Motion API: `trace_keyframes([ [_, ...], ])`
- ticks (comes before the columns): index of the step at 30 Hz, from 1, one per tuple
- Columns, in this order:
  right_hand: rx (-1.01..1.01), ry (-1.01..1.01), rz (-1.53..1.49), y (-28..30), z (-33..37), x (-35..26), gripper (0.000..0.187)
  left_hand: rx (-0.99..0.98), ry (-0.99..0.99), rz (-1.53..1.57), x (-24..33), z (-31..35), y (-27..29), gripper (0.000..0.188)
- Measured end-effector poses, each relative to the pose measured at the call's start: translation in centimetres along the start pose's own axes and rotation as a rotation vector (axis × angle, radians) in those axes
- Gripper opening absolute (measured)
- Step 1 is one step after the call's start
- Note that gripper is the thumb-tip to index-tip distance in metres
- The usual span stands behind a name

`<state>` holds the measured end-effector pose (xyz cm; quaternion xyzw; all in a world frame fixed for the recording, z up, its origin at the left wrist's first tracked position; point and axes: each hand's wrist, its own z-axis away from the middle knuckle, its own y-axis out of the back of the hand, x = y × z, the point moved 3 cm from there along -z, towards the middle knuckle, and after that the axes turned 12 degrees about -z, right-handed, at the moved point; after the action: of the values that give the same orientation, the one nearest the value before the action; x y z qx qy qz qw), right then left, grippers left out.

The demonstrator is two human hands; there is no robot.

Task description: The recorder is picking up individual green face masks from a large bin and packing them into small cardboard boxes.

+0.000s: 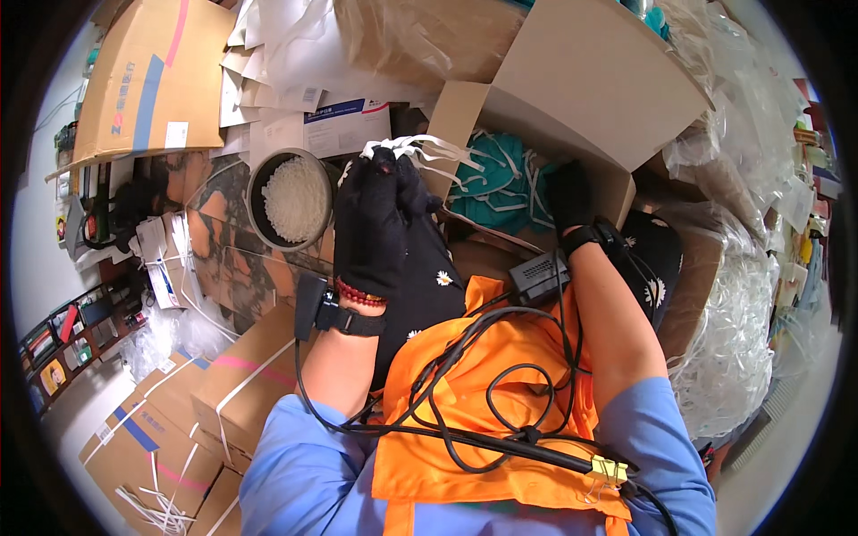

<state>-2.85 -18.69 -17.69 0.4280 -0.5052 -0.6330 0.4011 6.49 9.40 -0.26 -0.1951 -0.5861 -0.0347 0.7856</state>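
Note:
My left hand (380,219), in a black glove, is closed around a bunch of white straps (420,150). The loose ends of the straps trail rightward toward an open cardboard box (456,116). Teal fabric pieces with white straps (493,179), which look like face masks, lie heaped inside that box. My right hand (570,195), gloved in black too, reaches into the box's right side beside the heap. Its fingers are dark and partly hidden, so their grip does not show.
A round tub (253,201) of white bits stands left of my left hand. Behind it lie a white-and-blue carton (347,129) and a tall cardboard box (147,80). Strapped cartons (241,384) sit at the lower left. Clear plastic wrapping (719,344) bulges at the right. Black cables (447,357) cross my orange apron.

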Motion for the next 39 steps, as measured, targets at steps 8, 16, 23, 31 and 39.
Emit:
trace_keyframes([
  [8, -0.141, -0.252, -0.32, -1.6, 1.2, -1.0, 0.041, 0.029, 0.008, -0.137, 0.6, 0.5, -0.4, 0.034],
  [16, -0.15, 0.074, -0.477, -1.1, 0.2, 1.0, 0.032, 0.015, 0.006, -0.231, 1.2, 0.5, -0.5, 0.035],
  [23, -0.088, -0.189, -1.44, 16.4, 3.1, -5.3, 0.018, -0.107, -0.141, -0.667, 3.6, 1.1, -1.6, 0.023],
  [31, -0.095, -0.216, -1.967, 24.5, 7.9, -7.5, 0.015, -0.529, -0.345, -0.582, -4.3, 1.5, -8.9, 0.021],
  [39, 0.03, -0.093, -1.695, 27.0, 13.0, -5.3, 0.016, -0.477, 0.02, -0.42, -0.4, 4.4, -11.1, 0.027],
])
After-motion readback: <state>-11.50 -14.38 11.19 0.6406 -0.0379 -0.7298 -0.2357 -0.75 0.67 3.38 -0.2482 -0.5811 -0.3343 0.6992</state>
